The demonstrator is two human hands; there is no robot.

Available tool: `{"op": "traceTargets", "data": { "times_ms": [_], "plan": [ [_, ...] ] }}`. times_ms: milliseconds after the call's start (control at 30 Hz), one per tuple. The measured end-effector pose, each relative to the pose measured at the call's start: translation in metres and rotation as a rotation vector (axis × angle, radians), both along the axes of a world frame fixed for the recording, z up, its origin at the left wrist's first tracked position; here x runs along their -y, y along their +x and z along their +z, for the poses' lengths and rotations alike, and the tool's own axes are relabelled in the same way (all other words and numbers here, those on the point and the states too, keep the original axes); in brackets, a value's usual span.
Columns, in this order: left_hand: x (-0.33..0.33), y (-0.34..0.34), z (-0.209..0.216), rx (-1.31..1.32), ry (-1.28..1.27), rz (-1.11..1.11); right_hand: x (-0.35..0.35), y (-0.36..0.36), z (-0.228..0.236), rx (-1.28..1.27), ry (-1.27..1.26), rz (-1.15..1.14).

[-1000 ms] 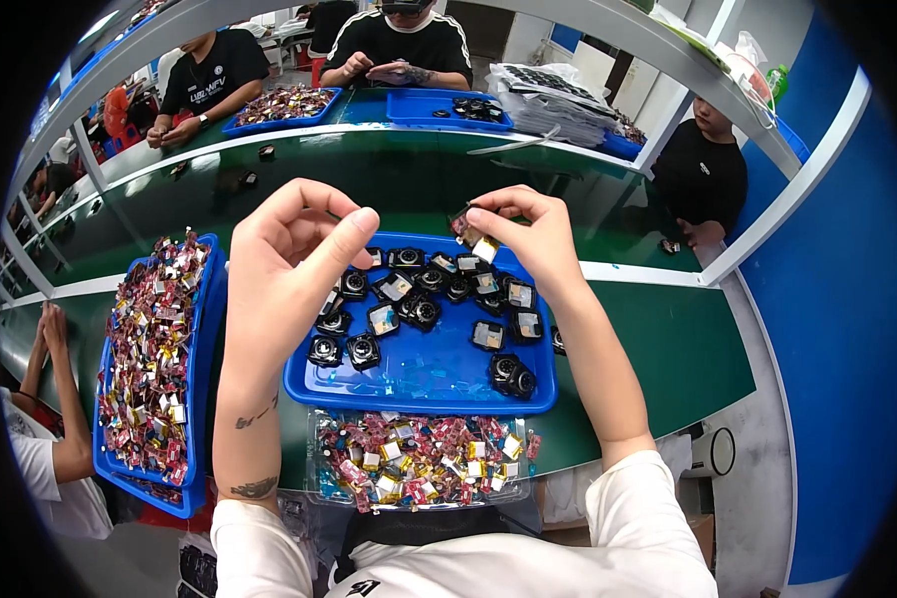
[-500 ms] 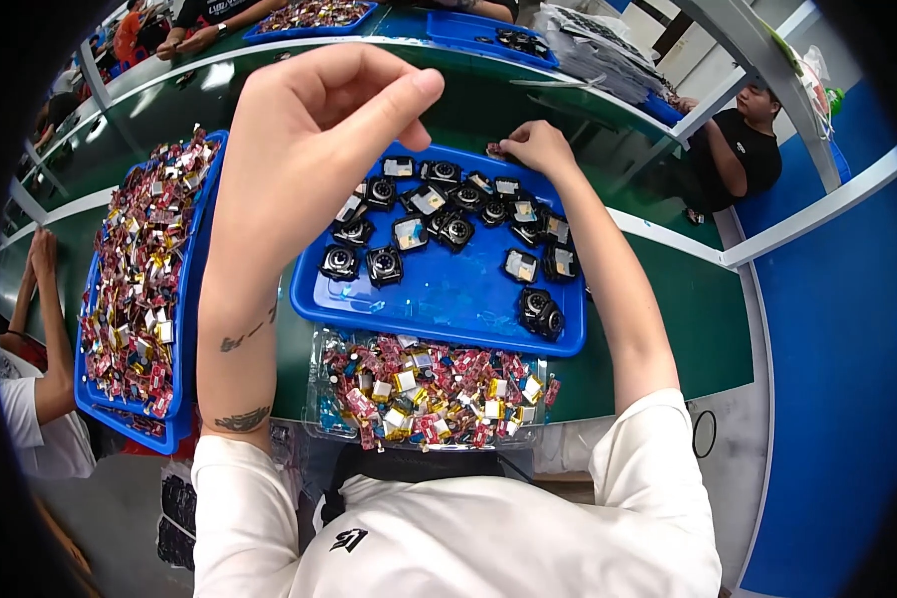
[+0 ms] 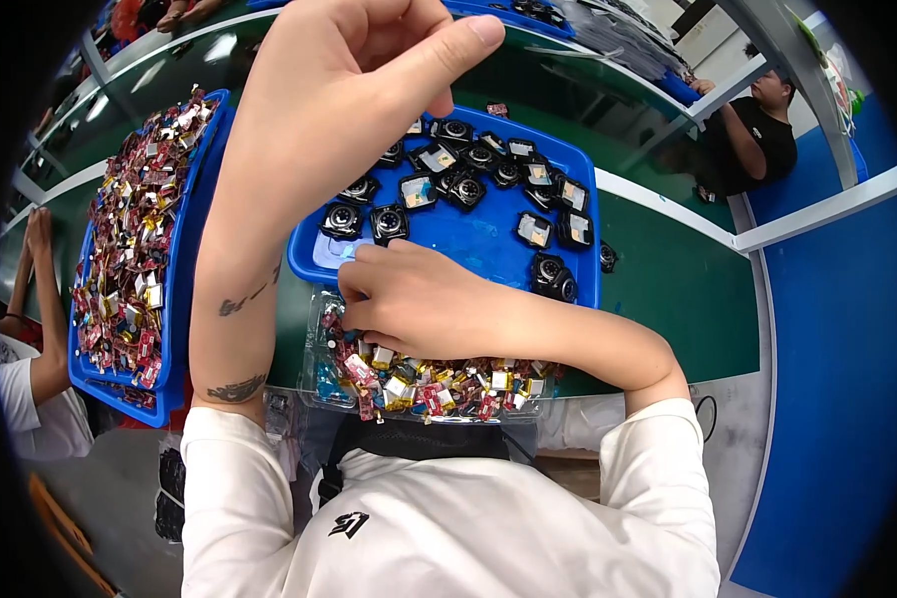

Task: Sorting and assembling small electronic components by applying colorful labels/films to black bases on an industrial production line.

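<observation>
Over the blue tray (image 3: 468,244), left hand (image 3: 339,90) raised, fingers pinched together, right hand (image 3: 419,304) curled at clear box (image 3: 429,384), two blue trays on counter (image 3: 668,289).

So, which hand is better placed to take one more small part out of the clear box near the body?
Probably the right hand: its fingers rest at the clear box of small colourful parts. The left hand is raised high above the blue tray, fingers pinched.
</observation>
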State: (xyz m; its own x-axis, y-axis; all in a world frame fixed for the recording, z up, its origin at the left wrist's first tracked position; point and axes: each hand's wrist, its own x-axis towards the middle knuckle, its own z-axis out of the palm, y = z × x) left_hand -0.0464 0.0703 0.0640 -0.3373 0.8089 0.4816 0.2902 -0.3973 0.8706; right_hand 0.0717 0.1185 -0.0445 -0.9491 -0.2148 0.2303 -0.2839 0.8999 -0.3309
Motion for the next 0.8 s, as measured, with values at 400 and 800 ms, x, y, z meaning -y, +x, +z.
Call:
{"op": "traceTargets", "data": {
  "times_ms": [400, 800],
  "plan": [
    [-0.004, -0.01, -0.013, -0.243, 0.042, -0.08, -0.033, 0.026, 0.036, -0.052, -0.758, -0.183],
    [-0.001, -0.001, -0.007, -0.345, -0.17, -0.219, -0.057, 0.054, 0.061, -0.318, -0.969, -0.286]
  ]
}}
